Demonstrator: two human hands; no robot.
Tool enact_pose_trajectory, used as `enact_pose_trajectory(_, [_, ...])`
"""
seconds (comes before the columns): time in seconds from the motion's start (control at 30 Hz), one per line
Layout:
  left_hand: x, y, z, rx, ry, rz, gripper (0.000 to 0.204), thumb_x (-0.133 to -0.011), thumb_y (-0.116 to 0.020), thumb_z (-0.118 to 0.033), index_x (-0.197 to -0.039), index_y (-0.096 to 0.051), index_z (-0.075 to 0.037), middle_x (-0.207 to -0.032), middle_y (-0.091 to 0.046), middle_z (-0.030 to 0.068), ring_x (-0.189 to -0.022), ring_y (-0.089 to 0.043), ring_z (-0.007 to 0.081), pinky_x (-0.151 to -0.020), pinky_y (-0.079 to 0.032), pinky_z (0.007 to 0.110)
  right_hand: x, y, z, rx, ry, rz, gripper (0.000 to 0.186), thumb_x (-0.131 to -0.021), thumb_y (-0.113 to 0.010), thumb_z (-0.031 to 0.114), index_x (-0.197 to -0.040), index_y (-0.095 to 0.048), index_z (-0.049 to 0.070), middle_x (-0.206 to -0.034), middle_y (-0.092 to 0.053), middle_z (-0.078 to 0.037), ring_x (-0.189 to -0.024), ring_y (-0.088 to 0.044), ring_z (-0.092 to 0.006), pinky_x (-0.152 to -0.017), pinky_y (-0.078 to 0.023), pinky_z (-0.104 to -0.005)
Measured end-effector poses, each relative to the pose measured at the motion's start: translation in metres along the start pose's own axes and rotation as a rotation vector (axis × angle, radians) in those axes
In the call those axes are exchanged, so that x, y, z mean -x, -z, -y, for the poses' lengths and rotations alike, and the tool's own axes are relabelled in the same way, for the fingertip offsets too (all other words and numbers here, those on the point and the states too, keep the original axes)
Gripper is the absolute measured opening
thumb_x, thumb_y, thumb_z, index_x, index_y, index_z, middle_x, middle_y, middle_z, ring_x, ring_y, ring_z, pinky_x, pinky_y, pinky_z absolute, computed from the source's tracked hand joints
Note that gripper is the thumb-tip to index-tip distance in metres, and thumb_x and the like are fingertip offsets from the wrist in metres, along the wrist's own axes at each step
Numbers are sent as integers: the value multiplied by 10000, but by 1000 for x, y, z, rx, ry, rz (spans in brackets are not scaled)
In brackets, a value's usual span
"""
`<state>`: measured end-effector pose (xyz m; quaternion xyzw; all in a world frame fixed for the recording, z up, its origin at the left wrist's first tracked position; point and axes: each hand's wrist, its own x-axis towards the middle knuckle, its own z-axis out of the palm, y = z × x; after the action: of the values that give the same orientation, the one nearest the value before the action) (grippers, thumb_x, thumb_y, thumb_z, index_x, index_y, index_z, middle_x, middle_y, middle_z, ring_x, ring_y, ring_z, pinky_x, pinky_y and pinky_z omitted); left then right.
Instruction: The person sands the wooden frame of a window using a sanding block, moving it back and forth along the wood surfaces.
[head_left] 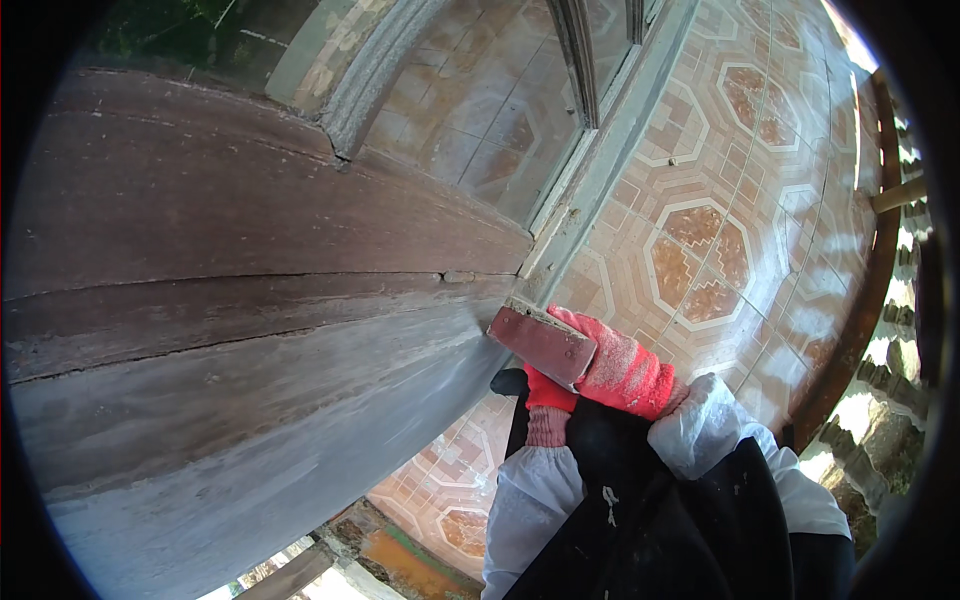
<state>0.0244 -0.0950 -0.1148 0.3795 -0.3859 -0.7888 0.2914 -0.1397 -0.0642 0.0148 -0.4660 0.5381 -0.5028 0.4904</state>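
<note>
A flat reddish-brown block (543, 345) with small round marks on its face sits against the corner of a worn wooden frame (560, 240). Whether it is loose or part of that frame I cannot tell. My right hand (628, 368), in a dusty red glove, is closed around the block's right end. Just below the block is my left hand (548, 392), also red-gloved, its fingers hidden behind the block and its palm close to it. White sleeves cover both forearms.
Brown wooden boards (250, 215) and a grey surface (270, 430) fill the left side. Glass (480, 110) reflects the patterned floor tiles (700, 260). A curved brown edge (865, 340) runs along the right. My dark apron (660, 510) hangs below my hands.
</note>
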Motion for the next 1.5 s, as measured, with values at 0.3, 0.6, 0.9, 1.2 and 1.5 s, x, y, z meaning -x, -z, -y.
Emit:
enact_pose_trajectory(0.3, [49,39,-31,-1462,-168,16,537,-944,-550,-401,-1344,-504,-46,-1336,-541,201,-1302,-483,234,-1081,-390,367,-30,-32,30,115,430,-340,577,-826,-719,119,-1346,-490,17,-1327,-546,-186,-1285,-501,-346,-1101,-380,-400])
enact_pose_trajectory(0.6, [163,-102,-305,-1643,-1109,-923,292,-926,-424,-77,-1098,-624,47,-1083,-632,170,-991,-602,295,-864,-494,387,-21,-36,-9,236,93,-467,532,-818,-685,71,-1319,-511,38,-1259,-575,-187,-1196,-541,-374,-1027,-436,-400])
enact_pose_trajectory(0.9, [157,-155,-467,-2580,-1618,-733,362,-936,-579,-45,-1292,-556,16,-1337,-538,174,-1279,-491,358,-1056,-426,445,-15,-23,-48,-47,83,-301,581,-819,-714,92,-1352,-490,36,-1282,-555,-178,-1236,-515,-358,-1066,-405,-391])
enact_pose_trajectory(1.2, [152,-175,-519,-2936,-1511,-782,434,-943,-592,-170,-1362,-548,-69,-1418,-505,119,-1310,-429,369,-1095,-349,474,-49,-41,5,-19,445,-451,488,-780,-635,-13,-1258,-549,25,-1278,-572,-163,-1255,-511,-337,-1096,-352,-452])
enact_pose_trajectory(1.5, [151,-175,-521,-3036,-1497,-693,414,-1004,-489,-273,-1338,-559,-38,-1410,-507,148,-1302,-425,402,-1106,-321,538,-37,-41,55,-23,491,-467,556,-829,-672,56,-1359,-502,66,-1363,-522,-161,-1315,-464,-341,-1164,-278,-452])
